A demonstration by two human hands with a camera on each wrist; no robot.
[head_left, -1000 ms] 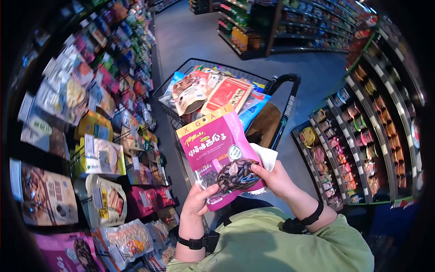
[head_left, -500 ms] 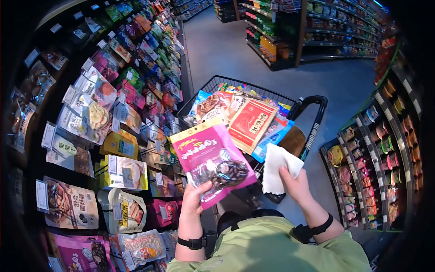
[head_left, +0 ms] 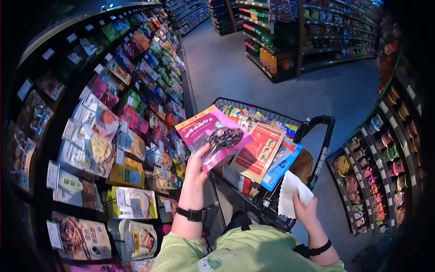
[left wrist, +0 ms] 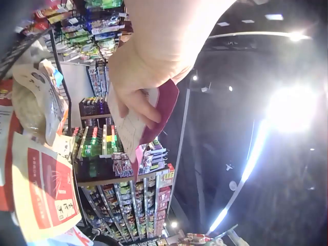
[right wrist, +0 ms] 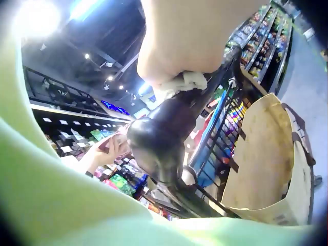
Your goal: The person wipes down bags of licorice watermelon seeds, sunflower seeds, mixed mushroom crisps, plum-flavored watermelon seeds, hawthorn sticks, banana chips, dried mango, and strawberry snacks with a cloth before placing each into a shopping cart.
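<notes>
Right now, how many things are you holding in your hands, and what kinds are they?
pink snack bag, in the left hand: 1
white cloth, in the right hand: 1
Total: 2

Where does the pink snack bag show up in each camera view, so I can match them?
Head: pink snack bag in the centre, gripped by the left hand, beside the shopping cart.
Left wrist: upper centre, its back and dark red edge under the fingers.
Right wrist: tiny, left of centre, in the far hand.
Shared landmark: the cart's black handle, by the right hand and its white cloth.
</notes>
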